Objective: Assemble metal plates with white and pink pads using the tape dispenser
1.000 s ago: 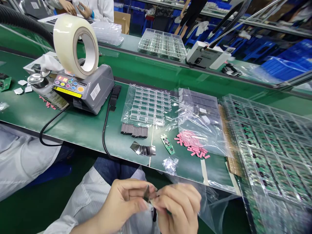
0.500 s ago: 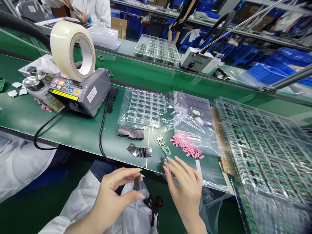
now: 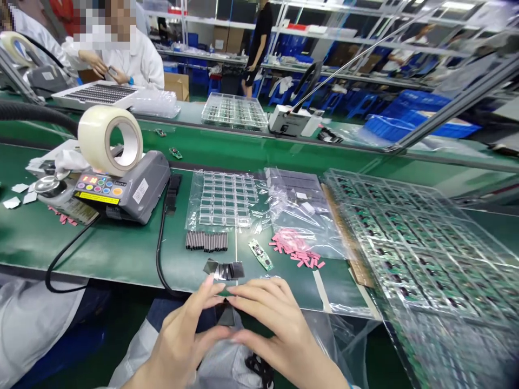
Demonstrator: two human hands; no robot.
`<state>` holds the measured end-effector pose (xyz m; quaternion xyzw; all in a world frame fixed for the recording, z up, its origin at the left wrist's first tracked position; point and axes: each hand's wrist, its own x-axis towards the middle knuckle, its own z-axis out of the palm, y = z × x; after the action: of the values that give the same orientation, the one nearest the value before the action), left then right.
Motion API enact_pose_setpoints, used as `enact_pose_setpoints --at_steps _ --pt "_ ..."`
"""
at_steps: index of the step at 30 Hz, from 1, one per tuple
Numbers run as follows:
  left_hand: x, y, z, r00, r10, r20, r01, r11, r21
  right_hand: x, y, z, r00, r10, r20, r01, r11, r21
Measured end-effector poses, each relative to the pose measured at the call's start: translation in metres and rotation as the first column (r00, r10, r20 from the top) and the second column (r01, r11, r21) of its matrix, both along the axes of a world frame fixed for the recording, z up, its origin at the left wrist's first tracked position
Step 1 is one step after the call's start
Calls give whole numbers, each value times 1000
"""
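Observation:
My left hand [image 3: 178,329] and my right hand [image 3: 275,324] meet in front of the bench edge, low in the head view. Between their fingertips is a small dark, shiny rectangular piece [image 3: 226,314]; the thumbs are at its lower side and the fingers at its upper side. Fingers partly hide it. Just beyond the fingertips, several thin dark glossy plates [image 3: 225,269] lie fanned out on the bench. A row of slim dark pieces [image 3: 206,241] stands behind them. To the right lie a green circuit board [image 3: 260,254] and a pile of pink strips [image 3: 295,248].
A tape dispenser [image 3: 133,189] with a large tape roll [image 3: 91,138] stands left, its black cable [image 3: 161,248] trailing forward. Behind are a clear compartment tray [image 3: 223,200] and a plastic bag [image 3: 312,221]. Large trays of circuit boards [image 3: 405,243] fill the right. A co-worker [image 3: 141,59] sits across.
My right hand has moved left from the bench edge to the dark piece in my left hand. The head view has tilted up, showing more of the room behind.

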<state>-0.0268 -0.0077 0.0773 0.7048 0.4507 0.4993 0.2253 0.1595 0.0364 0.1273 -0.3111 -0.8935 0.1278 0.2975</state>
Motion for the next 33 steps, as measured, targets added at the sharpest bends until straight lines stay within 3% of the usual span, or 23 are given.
enact_pose_setpoints --at_steps 5,14,16,18,20,22,23,28,30,33 --pt "-2 6 -6 973 -19 -230 55 987 152 6 6 2 1000 -3 1 3 998 -57" --pt "2 19 -1 934 -48 -353 126 971 202 16 12 9 999 33 -22 -34 999 -17" --pt "5 24 4 941 -64 -332 127 977 170 21 16 9 998 36 -47 -39 997 -64" --pt "8 35 13 954 -63 -294 98 990 106 26 26 5 978 -9 -209 -41 972 -232" --pt "13 55 23 952 -26 -304 42 998 44 30 43 -2 851 -226 -475 -49 865 -500" --pt "22 85 30 915 2 -404 9 1000 27 30 68 -12 611 -504 -611 -92 721 -687" --pt "27 102 32 857 -20 -516 28 1000 9 28 82 -18 515 -585 -627 -105 682 -723" --pt "59 180 18 721 -154 -676 201 980 -9 7 145 -50 244 -767 -594 -155 574 -804" --pt "66 196 10 673 -198 -712 269 963 -14 1 160 -61 169 -807 -565 -153 545 -824" --pt "66 203 0 642 -236 -729 330 944 -15 1 167 -70 124 -831 -543 -164 522 -837"
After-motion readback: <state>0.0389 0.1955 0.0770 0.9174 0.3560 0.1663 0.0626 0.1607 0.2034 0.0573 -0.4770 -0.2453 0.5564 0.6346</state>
